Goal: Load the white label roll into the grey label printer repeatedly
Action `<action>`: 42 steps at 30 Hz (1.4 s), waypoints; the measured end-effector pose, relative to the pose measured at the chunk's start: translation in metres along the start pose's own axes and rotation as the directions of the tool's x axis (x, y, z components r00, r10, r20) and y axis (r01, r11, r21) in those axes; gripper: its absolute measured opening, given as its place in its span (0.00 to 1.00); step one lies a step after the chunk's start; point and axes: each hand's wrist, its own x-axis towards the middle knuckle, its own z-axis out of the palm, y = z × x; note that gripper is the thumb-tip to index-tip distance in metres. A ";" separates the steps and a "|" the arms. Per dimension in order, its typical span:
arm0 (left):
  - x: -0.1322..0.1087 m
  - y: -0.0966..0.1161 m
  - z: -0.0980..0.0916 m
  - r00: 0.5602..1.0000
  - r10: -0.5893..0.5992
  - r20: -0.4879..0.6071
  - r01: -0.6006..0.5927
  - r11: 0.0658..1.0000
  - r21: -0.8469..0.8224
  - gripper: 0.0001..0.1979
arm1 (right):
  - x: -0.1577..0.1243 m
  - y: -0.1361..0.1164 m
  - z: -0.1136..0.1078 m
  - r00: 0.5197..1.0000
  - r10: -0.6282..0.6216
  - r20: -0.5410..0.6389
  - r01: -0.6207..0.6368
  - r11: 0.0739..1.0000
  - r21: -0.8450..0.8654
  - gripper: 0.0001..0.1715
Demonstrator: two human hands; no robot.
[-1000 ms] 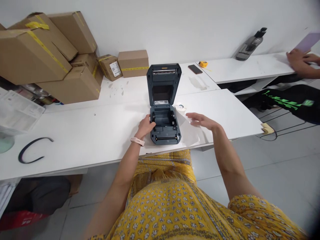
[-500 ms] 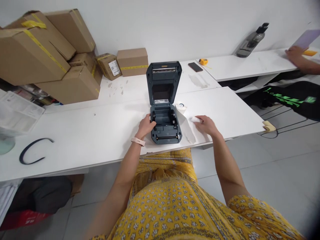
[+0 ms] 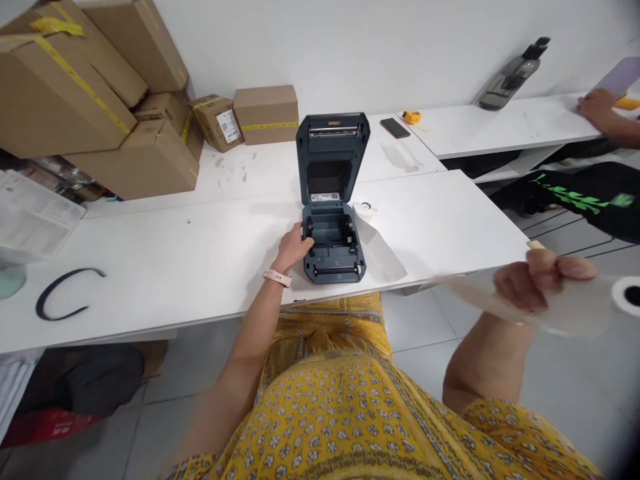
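Note:
A dark label printer [image 3: 332,245] stands at the table's front edge, its lid [image 3: 334,157] raised and its inside bare of any roll. My left hand [image 3: 295,245] grips the printer's left side, thumb over the rim. Off to the right, past the table's front edge, my right hand [image 3: 540,283] is raised, fingers closed on white paper; motion blurs it. A strip of paper trails left from those fingers, and a white paper roll [image 3: 620,293] with a dark core shows right of them. Another white roll [image 3: 365,209] lies beside the printer, its loose strip [image 3: 384,257] stretching toward the front edge.
Cardboard boxes [image 3: 135,157] are piled at the back left. A black curved band [image 3: 45,300] lies at the left. Behind are a phone [image 3: 395,128], a yellow tape measure [image 3: 411,118] and a bottle [image 3: 513,77]. Another person's hand [image 3: 597,105] holds something purple at the far right.
My right hand has lifted from the table beside the printer and swung right and toward me with the paper. The loose strip by the printer lies more exposed. My left hand keeps its hold.

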 end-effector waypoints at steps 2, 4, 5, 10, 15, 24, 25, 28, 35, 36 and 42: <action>0.000 -0.002 0.001 1.000 0.003 -0.001 -0.003 1.000 -0.011 0.28 | 0.008 -0.022 0.035 0.978 -0.120 0.171 0.066 0.954 0.292 0.38; 0.000 -0.002 0.001 1.000 -0.002 -0.005 0.002 1.000 -0.014 0.28 | 0.024 -0.048 0.081 0.755 -0.250 0.606 0.048 0.943 0.329 0.33; -0.001 -0.002 0.001 1.000 0.000 -0.008 0.000 1.000 -0.015 0.28 | 0.033 -0.060 0.105 0.683 -0.242 0.689 0.042 0.955 0.293 0.28; -0.003 0.001 0.001 1.000 0.004 -0.028 -0.005 0.999 -0.046 0.28 | 0.064 -0.083 0.201 0.473 -0.265 0.840 0.441 0.897 0.034 0.26; -0.004 0.001 0.004 0.999 -0.021 -0.033 0.020 0.999 -0.044 0.29 | 0.064 -0.064 0.234 0.478 -0.153 0.865 0.735 0.608 -0.299 0.24; -0.009 0.003 0.010 0.994 -0.069 -0.083 0.071 0.997 0.026 0.32 | 0.063 -0.064 0.244 0.459 -0.103 0.883 0.821 0.429 -0.377 0.24; -0.009 0.002 0.011 0.994 -0.062 -0.086 0.065 0.998 0.026 0.32 | 0.064 -0.064 0.245 0.470 -0.090 0.878 0.818 0.418 -0.395 0.23; -0.008 0.000 0.011 0.995 -0.037 -0.094 0.038 0.999 0.015 0.32 | 0.065 -0.065 0.250 0.488 -0.054 0.871 0.808 0.405 -0.427 0.23; -0.008 -0.003 0.013 0.994 -0.020 -0.103 0.019 1.000 -0.017 0.33 | 0.073 -0.069 0.247 0.454 -0.068 0.888 0.802 0.465 -0.375 0.21; -0.007 -0.004 0.013 0.995 -0.019 -0.102 0.017 1.000 -0.021 0.33 | 0.074 -0.070 0.246 0.441 -0.072 0.894 0.800 0.482 -0.356 0.20; -0.008 -0.006 0.017 0.981 0.029 -0.193 -0.035 0.999 -0.028 0.32 | 0.079 -0.072 0.245 0.404 -0.056 0.913 0.801 0.504 -0.324 0.18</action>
